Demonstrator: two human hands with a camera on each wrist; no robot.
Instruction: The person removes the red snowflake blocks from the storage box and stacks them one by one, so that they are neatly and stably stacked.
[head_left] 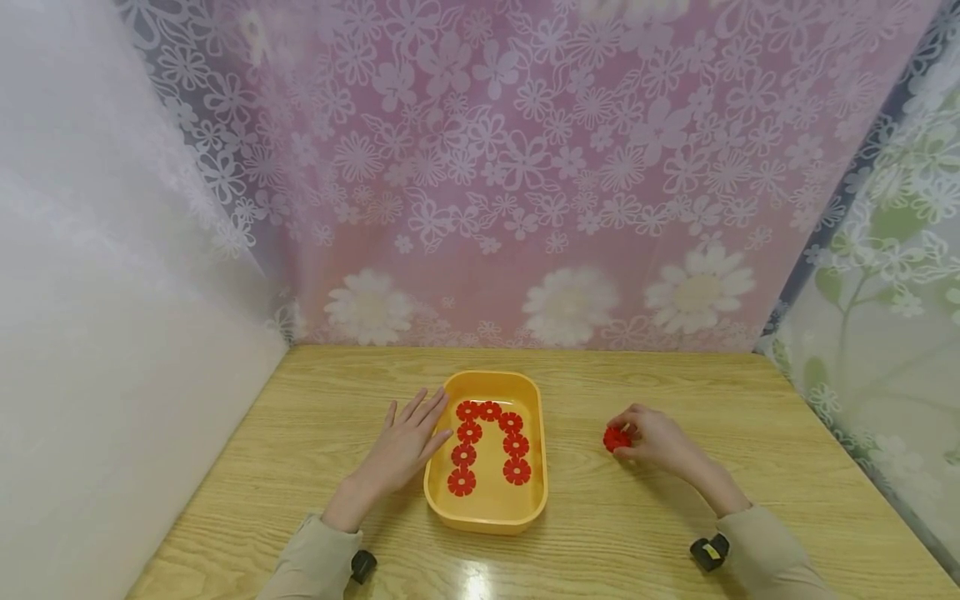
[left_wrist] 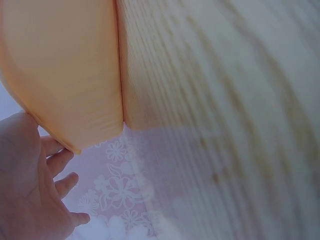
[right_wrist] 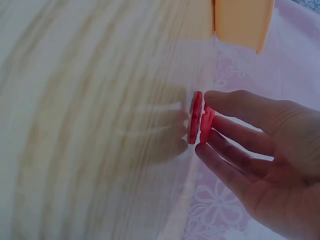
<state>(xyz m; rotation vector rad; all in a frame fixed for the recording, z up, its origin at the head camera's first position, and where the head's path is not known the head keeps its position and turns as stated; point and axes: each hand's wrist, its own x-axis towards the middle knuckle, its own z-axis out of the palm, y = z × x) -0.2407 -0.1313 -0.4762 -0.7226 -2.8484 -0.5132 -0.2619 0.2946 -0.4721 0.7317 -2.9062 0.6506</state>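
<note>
The red flower-shaped disc (head_left: 615, 442) is at the table (head_left: 592, 525), at the fingertips of the right hand (head_left: 658, 439), whose thumb and fingers pinch it; whether a second disc lies beneath is unclear. It sits well to the right of the yellow tray (head_left: 487, 507), level with its middle; the tray's long axis runs away from the person. The left hand (head_left: 401, 447), far from that disc, rests extended, parted fingers on the tray's left rim.

Beneath the left hand (head_left: 403, 443) and right hand (head_left: 658, 439) lies a wood-grain tabletop (head_left: 592, 525), with a patch of glare (head_left: 476, 578) nearer the viewer. Beyond both hands hangs a pink curtain (head_left: 480, 175) printed with white blossoms and daisies. A whitish panel (head_left: 135, 283) stands left of the left hand; a leaf-and-flower curtain (head_left: 885, 283) hangs right of the right.
</note>
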